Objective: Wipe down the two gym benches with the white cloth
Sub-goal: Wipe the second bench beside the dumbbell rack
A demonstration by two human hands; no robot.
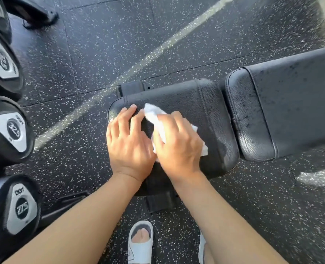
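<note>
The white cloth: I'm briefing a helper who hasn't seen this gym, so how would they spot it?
Find the black padded bench seat in the middle of the speckled rubber floor. On it, the right hand presses a crumpled white cloth, beside the left hand. It is the only white thing on the black pads.

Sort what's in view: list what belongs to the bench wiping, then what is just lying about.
In the job:
- crumpled white cloth
- black padded seat pad
- black padded back pad
- right hand, pressing the cloth
- left hand, resting on the seat pad

Lying about:
- black dumbbells with silver end caps
- speckled black rubber floor
- white slide sandal
</note>
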